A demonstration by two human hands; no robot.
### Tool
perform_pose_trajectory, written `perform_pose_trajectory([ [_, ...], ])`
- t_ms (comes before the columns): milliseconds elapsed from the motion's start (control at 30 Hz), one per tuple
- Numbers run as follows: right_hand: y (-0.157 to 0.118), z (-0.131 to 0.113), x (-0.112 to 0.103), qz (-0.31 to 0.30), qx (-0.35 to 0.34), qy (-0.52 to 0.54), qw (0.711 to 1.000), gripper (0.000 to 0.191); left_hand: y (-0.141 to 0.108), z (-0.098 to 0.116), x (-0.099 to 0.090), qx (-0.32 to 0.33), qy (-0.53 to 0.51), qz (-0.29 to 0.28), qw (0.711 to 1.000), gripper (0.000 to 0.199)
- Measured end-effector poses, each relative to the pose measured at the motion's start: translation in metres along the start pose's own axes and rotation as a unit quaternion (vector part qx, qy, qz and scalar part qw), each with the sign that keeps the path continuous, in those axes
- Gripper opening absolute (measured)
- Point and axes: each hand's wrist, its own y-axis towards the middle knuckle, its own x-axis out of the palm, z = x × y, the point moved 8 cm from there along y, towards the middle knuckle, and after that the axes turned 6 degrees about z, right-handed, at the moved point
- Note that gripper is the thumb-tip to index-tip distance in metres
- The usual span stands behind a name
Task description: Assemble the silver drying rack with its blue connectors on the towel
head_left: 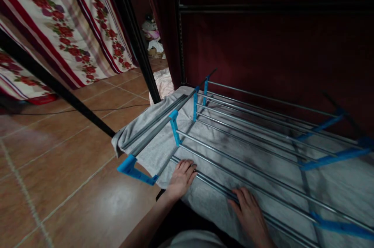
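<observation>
A rack of metal rods (233, 139) with blue plastic brackets (174, 129) lies across a grey cloth (204, 197). Close to my body, my left hand (181, 178) rests over the left part of the nearest pair of loose-looking rods (214, 182), its fingers curled round them. Farther right, my right hand (249, 209) has its fingers wrapped over the same rods. A blue corner bracket (137, 172) sticks out past the cloth's left edge. Thinner grey bars (154, 121) lie along the cloth's left end.
Black metal frame posts (131, 33) rise at the left, one bar slanting down to the cloth's corner. Dark red fabric (263, 53) hangs behind the rack. A flowered curtain (67, 25) stands beyond the tiled floor (87, 154), where a thin cable (117, 109) runs.
</observation>
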Motion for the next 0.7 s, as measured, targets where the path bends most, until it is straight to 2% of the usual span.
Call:
perform_pose_trajectory([
  [200, -0.009, -0.003, 0.000, -0.041, -0.017, 0.007, 0.999, 0.031, -0.017, 0.020, 0.004, 0.098, 0.004, -0.076, 0.992, 0.040],
  [333, -0.020, 0.004, -0.002, -0.008, 0.000, -0.031, 1.000, 0.039, -0.025, 0.025, 0.012, 0.113, 0.028, -0.079, 0.990, 0.039],
  [500, -0.023, 0.003, -0.008, -0.016, 0.041, -0.036, 0.998, 0.034, -0.025, 0.030, 0.014, 0.164, 0.054, -0.035, 0.984, 0.036],
  [700, 0.002, -0.014, -0.035, -0.071, 0.117, 0.027, 0.990, 0.020, -0.018, 0.023, 0.011, 0.256, 0.055, 0.056, 0.964, 0.041],
])
